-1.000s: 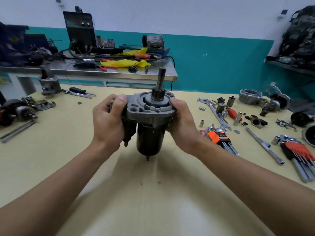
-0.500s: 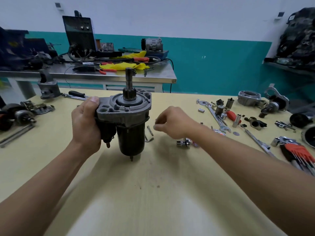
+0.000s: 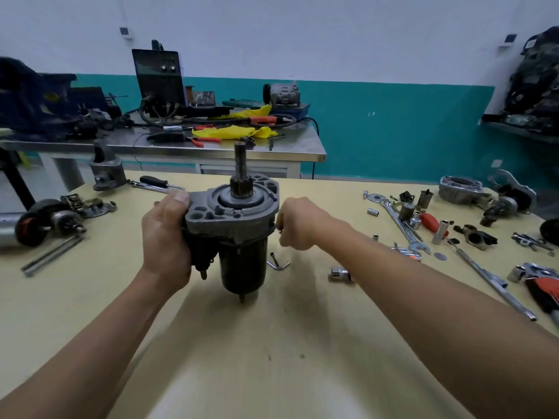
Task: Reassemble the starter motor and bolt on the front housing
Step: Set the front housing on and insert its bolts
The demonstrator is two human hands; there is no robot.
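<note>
Starter motor (image 3: 239, 231) is upright: long axis vertical, shaft (image 3: 241, 164) pointing straight up, black body hanging down, held off the yellow table (image 3: 272, 343). Left hand (image 3: 166, 237) wraps around the solenoid side, thumb on top of the grey flange (image 3: 211, 217). Right hand (image 3: 298, 223) sits at the flange's right edge, fingers curled, pinching a small dark piece (image 3: 280, 230); can't tell what. Half a second ago that hand was off to the right, clear of the motor.
</note>
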